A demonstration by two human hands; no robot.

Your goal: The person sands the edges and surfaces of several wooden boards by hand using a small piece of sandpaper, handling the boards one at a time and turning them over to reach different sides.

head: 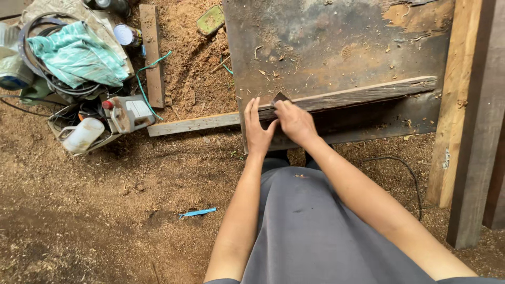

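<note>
Pinching a small dark wedge-shaped piece (279,98) between thumb and fingertips, the right hand (295,122) holds a closed grip against the near end of a long wooden strip (363,94), seen from the head camera. Beside it the left hand (256,129) lies with fingers stretched out and close together, flat against the lower left corner of a large dark board (336,47), gripping nothing. The two hands sit just beside each other, thumbs nearly meeting. What the dark piece is cannot be told at this size.

The strip runs at a slight slant across the board's lower part, from the hands toward the right edge. Wood shavings are scattered over the board's stained, weathered face. A pale plank (192,125) lies on the ground to the left, its end running up to the board's corner under the left hand.

Sawdust covers the floor (105,210). To the far left, well apart from the hands, a cluster of gear rests on the ground: a teal cloth (76,55) draped over coiled black cable, a white jug (83,134), and a grey canister with a red cap (129,111). A green cord (150,71) loops near a narrow upright-lying plank (151,52). A small blue object (197,212) lies on the sawdust near the person's left arm. Thick timber beams (468,115) stand along the right side.
</note>
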